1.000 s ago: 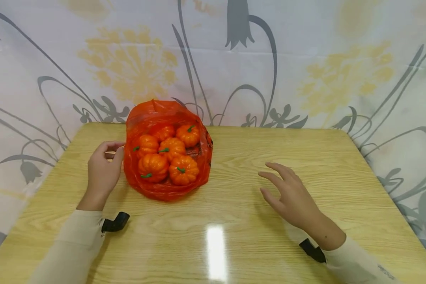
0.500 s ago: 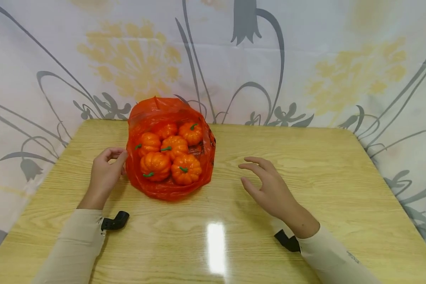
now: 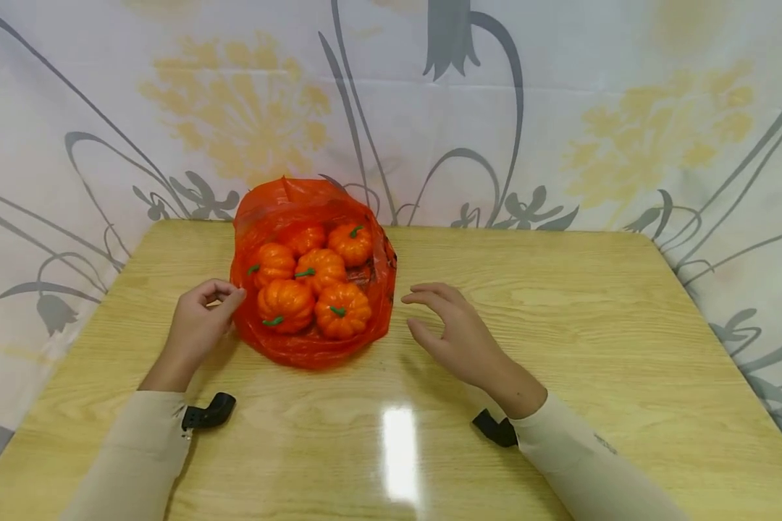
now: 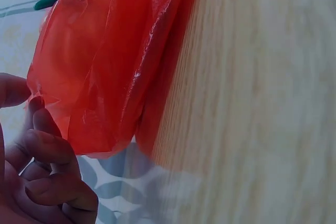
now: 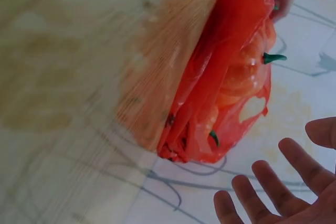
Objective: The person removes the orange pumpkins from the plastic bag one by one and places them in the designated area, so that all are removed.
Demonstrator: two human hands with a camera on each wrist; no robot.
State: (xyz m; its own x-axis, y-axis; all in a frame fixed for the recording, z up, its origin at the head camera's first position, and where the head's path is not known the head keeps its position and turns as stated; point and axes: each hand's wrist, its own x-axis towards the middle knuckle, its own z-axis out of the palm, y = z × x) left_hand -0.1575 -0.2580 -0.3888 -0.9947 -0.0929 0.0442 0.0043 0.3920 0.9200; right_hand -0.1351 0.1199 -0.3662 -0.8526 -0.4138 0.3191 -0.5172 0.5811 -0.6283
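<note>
A red translucent plastic bag [image 3: 287,199] sits at the left back of the table, its mouth spread wide. Inside are several small orange pumpkins [image 3: 342,310] with green stems. My left hand [image 3: 198,322] pinches the bag's left rim between thumb and forefinger; in the left wrist view the plastic [image 4: 115,66] is drawn to the fingertips. On the other side, my right hand [image 3: 459,336] hovers just off the bag's right edge, fingers spread and holding nothing. The right wrist view shows that hand [image 5: 317,211] apart from the bag.
The wood-grain table [image 3: 560,289] spreads out to the right and in front of the bag. A floral cloth [image 3: 391,116] hangs behind it and along both sides. Black mounts [image 3: 211,411] are fixed at both wrists.
My right hand has moved left across the table to beside the bag. The left hand has shifted slightly right and toward me, and its fingertips have taken hold of the bag's rim.
</note>
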